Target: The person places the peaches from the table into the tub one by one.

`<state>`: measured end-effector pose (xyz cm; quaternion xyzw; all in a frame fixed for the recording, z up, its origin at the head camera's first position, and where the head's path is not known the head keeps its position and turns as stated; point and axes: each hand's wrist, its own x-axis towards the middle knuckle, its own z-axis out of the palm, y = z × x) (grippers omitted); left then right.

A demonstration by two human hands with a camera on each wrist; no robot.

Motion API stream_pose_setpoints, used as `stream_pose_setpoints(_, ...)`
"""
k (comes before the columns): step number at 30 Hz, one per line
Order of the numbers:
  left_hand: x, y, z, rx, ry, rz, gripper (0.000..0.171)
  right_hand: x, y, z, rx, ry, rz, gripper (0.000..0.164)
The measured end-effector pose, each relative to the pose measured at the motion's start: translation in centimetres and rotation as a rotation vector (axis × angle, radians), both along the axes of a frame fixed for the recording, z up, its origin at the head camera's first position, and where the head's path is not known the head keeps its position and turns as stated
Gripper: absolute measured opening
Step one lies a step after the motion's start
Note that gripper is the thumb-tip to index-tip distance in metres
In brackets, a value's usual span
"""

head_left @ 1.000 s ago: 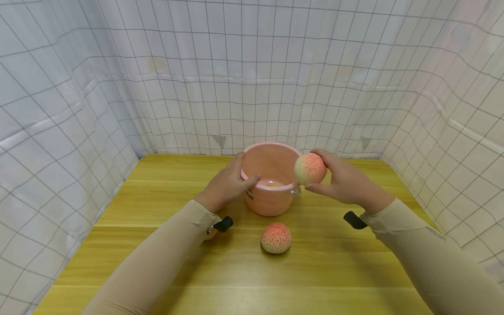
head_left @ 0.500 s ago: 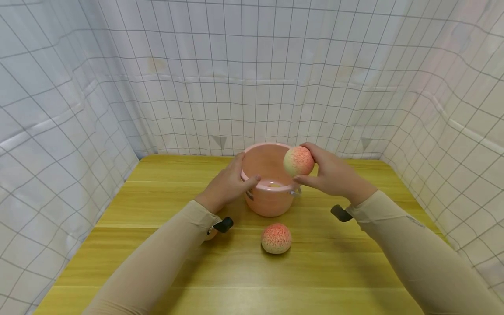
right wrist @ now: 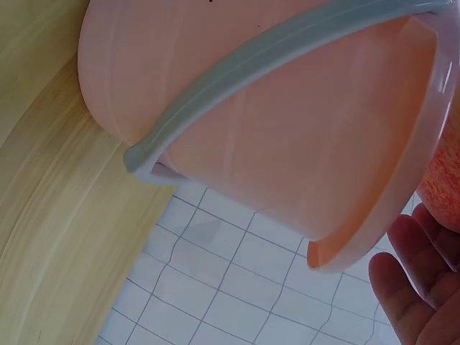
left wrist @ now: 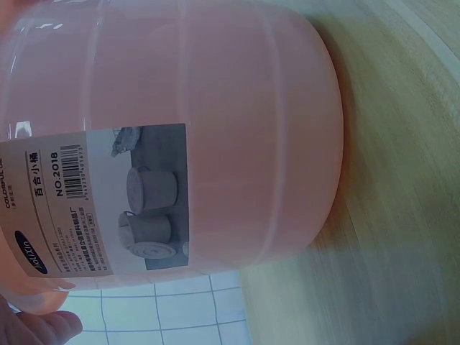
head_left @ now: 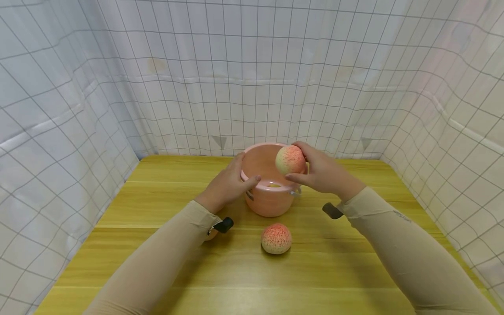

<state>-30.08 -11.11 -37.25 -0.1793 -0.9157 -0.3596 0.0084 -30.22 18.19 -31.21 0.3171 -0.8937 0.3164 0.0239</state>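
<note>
A pink plastic bucket stands upright on the wooden table, its printed label facing the left wrist camera. My left hand grips the near-left part of its rim, thumb over the edge. Between the thumb and fingers of my right hand is a peach, cream on one side and speckled red on the other, held above the right part of the bucket's opening. Another peach lies on the table in front of the bucket. Most of the bucket's bottom is hidden from the head view.
A small rounded pale thing shows beneath my left wrist, mostly hidden. The bucket's grey handle hangs down along its side. White grid-patterned curtains enclose the table at the back and both sides.
My right hand has carried the peach leftward, from the bucket's right edge to over its opening. My left hand, the bucket and the peach on the table have stayed put.
</note>
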Motion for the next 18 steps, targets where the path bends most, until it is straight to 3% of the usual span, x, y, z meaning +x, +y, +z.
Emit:
stream_pose_setpoints(7, 0.0, 0.0, -0.1, 0.005, -0.002, -0.008, 0.105, -0.3, -0.9, -0.2, -0.014, -0.04, 0.004, 0.068)
stream_pose_setpoints(18, 0.0, 0.0, -0.1, -0.013, -0.004, 0.007, 0.106, -0.6, -1.5, -0.4, 0.007, -0.013, -0.003, 0.07)
